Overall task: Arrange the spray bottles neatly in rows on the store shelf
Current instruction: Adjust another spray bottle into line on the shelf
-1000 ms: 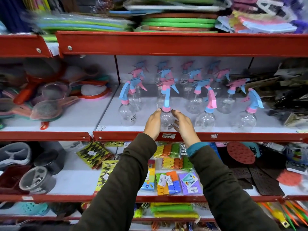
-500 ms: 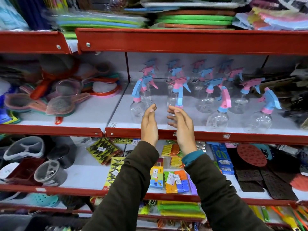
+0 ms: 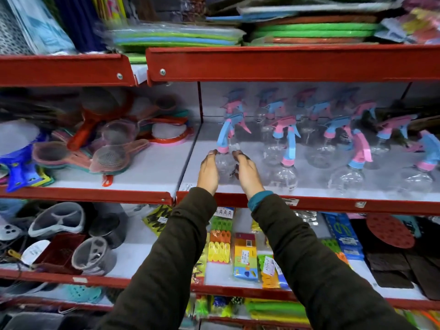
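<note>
A red-framed store shelf (image 3: 309,203) with a white deck runs across the view, and its front red lip sits just above the wrists of the person reaching in. On the deck stand clear spray bottles (image 3: 316,144) with pink and blue trigger heads, ranged from the shelf's left edge toward its right end in loose rows, the back ones close to the rear wall and blurred. To the left, past a red upright divider (image 3: 200,101), a neighbouring deck carries a heap of mesh strainers (image 3: 109,158) with coloured handles. The board above holds stacked green, blue and orange mats (image 3: 309,29). The deck below carries packets of coloured clips (image 3: 221,244) between the two dark sleeves (image 3: 166,270), and grey divided holders (image 3: 59,220) toward its left end. Near the front left corner of the bottle shelf stands one front-left bottle (image 3: 225,163), clear-bodied with a pink collar and a blue trigger head pointing up and left, upright as far as the blur allows. The left hand (image 3: 207,171) is cupped against its left side, fingers extended upward to the shoulder of the bottle, and the right hand (image 3: 246,173) mirrors it on the right side, a teal cuff (image 3: 259,198) showing at the wrist. Both palms face inward with the bottle between them; the hands appear to press its sides lightly rather than wrap around it, though blur keeps the exact contact unclear. The next bottle (image 3: 285,167) to the right stands just beside the right hand, near the front edge.
</note>
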Motion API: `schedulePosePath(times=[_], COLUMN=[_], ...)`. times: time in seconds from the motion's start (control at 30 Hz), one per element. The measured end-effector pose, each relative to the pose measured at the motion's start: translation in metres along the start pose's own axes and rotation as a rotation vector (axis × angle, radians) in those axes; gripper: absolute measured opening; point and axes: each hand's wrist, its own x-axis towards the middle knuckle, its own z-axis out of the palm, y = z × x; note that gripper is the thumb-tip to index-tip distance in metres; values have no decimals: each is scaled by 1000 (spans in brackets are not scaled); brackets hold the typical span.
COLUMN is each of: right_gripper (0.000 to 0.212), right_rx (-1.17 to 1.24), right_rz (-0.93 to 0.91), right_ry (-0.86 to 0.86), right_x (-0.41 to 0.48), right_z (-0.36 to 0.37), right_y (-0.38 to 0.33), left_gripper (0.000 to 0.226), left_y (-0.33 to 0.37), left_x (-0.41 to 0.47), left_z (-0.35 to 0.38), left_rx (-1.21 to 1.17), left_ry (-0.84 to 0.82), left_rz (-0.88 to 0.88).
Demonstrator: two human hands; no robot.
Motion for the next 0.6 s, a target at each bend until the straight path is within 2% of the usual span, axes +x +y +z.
schedulePosePath(times=[0.1, 0.2, 0.3, 0.47, 0.53, 0.6], right_gripper=[43, 27, 25, 57, 58, 57], right_rx=[15, 44, 28, -1, -26, -30], right_rz=[7, 8, -14, -37, -58, -71], right_ry=[3, -9, -14, -21, -29, -10], right_x=[0, -6, -15, -33, -39, -42], right_z=[1, -2, -5, -5, -3, -1], right_y=[3, 8, 12, 17, 18, 17], left_gripper=[44, 37, 35, 36, 36, 45], left_y=[-2, -4, -7, -13, -10, -8], left_x=[3, -3, -12, -22, -25, -26], left_z=[-7, -15, -21, -26, -27, -28], left_rx=[-32, -7, 11, 10, 14, 20], left_ry=[-83, -110, -112, -123, -132, -136], left_rz=[-3, 8, 37, 44, 25, 26])
